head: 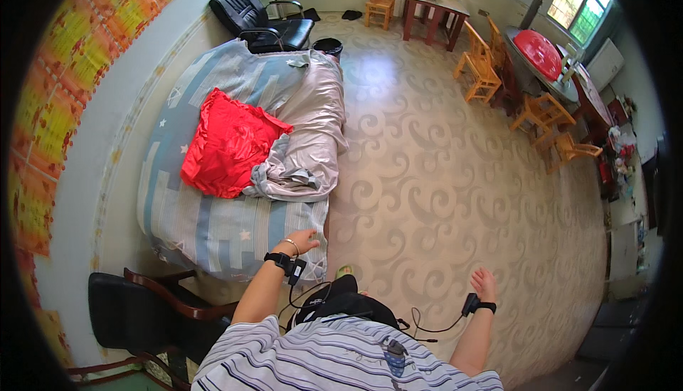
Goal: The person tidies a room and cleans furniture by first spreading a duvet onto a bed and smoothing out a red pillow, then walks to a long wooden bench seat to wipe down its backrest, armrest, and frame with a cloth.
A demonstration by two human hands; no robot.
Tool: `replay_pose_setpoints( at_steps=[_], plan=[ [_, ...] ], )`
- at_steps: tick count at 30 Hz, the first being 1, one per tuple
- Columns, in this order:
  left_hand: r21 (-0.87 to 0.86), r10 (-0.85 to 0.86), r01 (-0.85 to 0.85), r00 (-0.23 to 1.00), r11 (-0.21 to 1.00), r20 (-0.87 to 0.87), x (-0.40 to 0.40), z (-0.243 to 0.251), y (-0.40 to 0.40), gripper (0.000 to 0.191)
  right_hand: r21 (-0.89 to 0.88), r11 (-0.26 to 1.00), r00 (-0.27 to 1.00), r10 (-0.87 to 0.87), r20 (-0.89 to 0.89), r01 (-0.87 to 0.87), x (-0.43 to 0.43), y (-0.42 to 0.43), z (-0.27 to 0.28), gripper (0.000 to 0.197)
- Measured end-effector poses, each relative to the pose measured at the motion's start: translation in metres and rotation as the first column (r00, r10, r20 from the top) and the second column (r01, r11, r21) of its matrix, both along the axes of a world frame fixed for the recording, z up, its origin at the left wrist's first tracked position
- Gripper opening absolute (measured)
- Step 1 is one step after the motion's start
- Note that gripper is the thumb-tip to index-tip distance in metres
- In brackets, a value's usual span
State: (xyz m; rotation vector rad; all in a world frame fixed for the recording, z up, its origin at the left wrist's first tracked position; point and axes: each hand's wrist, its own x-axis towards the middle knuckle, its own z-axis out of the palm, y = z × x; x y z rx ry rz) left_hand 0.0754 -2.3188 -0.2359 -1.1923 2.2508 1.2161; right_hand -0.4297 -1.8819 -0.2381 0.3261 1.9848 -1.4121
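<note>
My left hand [304, 241] is over the near right corner of the bed, whose patterned blue-grey sheet [224, 231] shows stripes and stars. It holds nothing, and whether it touches the sheet I cannot tell. Out to the right, above the patterned floor, my right hand [484, 282] is empty with its fingers somewhat apart. Farther up the bed lies a crumpled red cloth with ruffled edges [235, 143]. Beside it on the right, a bunched pinkish-grey satin cloth [315, 129] runs along the bed's edge. Both my wrists carry black straps with cabled devices.
A black armchair with wooden arms [133, 311] stands at the lower left. Past the bed's far end are a black office chair [261, 17] and a black bin [327, 45]. Wooden chairs [477, 65] and a round table with a red cover [538, 55] stand at the right.
</note>
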Motion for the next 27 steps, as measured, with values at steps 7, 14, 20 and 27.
replay_pose_setpoints(
  at_steps=[7, 14, 20, 27],
  plan=[
    [-0.011, 0.118, -0.119, 0.990, 0.993, -0.071, -0.074, 0.001, -0.090, 0.058, -0.078, 0.826, 0.829, 0.559, -0.023, -0.559, -0.054, -0.216, 0.056, 0.040],
    [-0.138, 0.076, -0.086, 0.994, 0.987, -0.076, -0.127, -0.025, -0.259, 0.055, 0.042, 0.872, 0.871, 0.490, -0.037, -0.488, -0.155, -0.355, 0.057, 0.041],
    [-0.323, 0.265, -0.345, 0.927, 0.881, -0.266, -0.167, 0.036, -0.392, 0.051, 0.059, 0.839, 0.837, 0.544, -0.055, -0.541, -0.224, -0.519, 0.070, 0.032],
    [-0.376, 0.524, -0.594, 0.804, 0.711, -0.280, -0.109, 0.044, -0.426, 0.049, 0.030, 0.489, 0.481, 0.867, -0.133, -0.872, -0.192, -0.815, 0.058, 0.031]
  ],
)
